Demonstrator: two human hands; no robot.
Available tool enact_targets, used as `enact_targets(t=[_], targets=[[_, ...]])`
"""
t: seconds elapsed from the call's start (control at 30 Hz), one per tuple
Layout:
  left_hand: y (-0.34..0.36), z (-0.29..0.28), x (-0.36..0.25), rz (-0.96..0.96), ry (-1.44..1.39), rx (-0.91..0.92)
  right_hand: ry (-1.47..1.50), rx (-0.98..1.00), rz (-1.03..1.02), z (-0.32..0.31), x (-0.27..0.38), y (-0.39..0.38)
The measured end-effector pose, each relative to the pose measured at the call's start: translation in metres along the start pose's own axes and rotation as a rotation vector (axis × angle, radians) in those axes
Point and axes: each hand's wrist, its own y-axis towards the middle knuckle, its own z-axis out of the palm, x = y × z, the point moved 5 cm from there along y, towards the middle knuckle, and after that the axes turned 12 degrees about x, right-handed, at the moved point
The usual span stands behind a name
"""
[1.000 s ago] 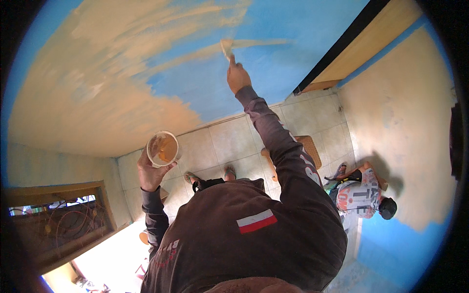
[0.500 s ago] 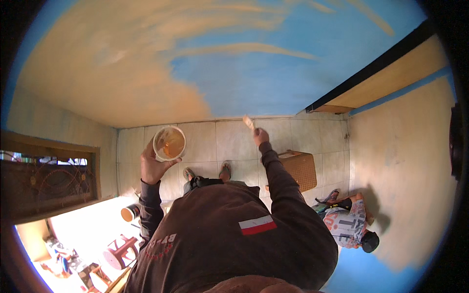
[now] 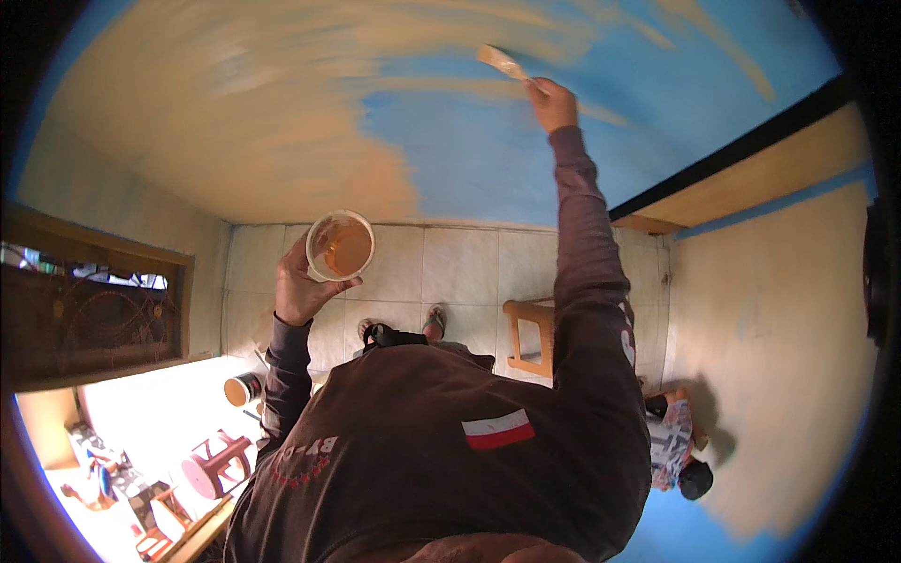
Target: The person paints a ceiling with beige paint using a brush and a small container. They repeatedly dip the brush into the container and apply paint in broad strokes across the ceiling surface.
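High on the wall, at the end of a fully stretched arm, the right hand (image 3: 552,103) was seen closed around the handle of a paintbrush (image 3: 504,64). The brush's long axis ran up and to the left from the fist, and its bristle end was laid against the blue wall (image 3: 488,159), just at the edge of a tan stroke. Lower and well to the left, the left hand (image 3: 302,286) was held at about chest height, its fingers curled under and around a small round paint cup (image 3: 341,246), which was kept upright with tan paint visible inside. The cup was therefore placed down and to the left of the brush, well apart from it, with the right hand plainly the nearer of the two to the wall. Beyond the hands, tan paint (image 3: 235,122) was spread over the left part of the wall, while blue remained to the right. Farther down, a wooden stool (image 3: 531,338) was set on the tiled floor (image 3: 450,267), and a paint can (image 3: 242,388) was seen to the left.
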Motion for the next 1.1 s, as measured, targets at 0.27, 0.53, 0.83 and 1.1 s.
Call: enact_targets(t=[0.27,0.53,0.83,1.1], targets=[[-0.012,0.002,0.014,-0.065,0.077,-0.108,-0.153,-0.239,0.259,-0.11,-0.135,-0.069],[-0.009,0.003,0.021,-0.093,0.123,-0.148,-0.417,-0.599,0.437,-0.067,-0.168,-0.084],[-0.016,0.0,0.021,-0.096,0.054,-0.189,-0.177,-0.519,0.243,0.103,-0.024,-0.028],[-0.021,0.0,0.022,-0.103,0.145,-0.216,0.063,-0.017,-0.03,0.153,0.037,-0.02]])
